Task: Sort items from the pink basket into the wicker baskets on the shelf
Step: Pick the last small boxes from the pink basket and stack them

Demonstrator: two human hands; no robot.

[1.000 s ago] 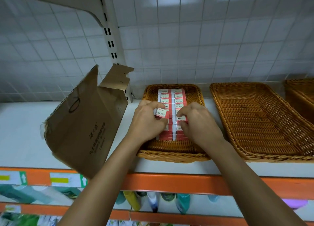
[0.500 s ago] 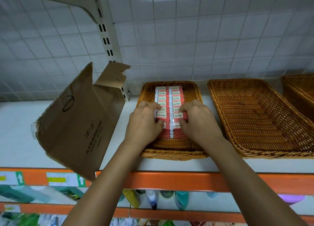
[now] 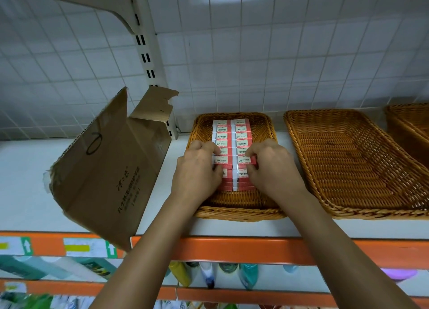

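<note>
both grips clamp the same stack from either side: our left hand (image 3: 197, 169) and right hand (image 3: 271, 167) pinch the small red-and-white boxes (image 3: 232, 146), we judge to square two neat rows so more fit. they fill the left wicker basket (image 3: 234, 212) on the shelf (image 3: 232, 231); the wicker basket to its right (image 3: 348, 160) lies bare. a torn cardboard box (image 3: 109, 169) leans at left. no pink basket shows.

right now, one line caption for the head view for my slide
Both hands, left and right, straighten two rows of small red boxes in a wicker basket on the shelf.
</note>
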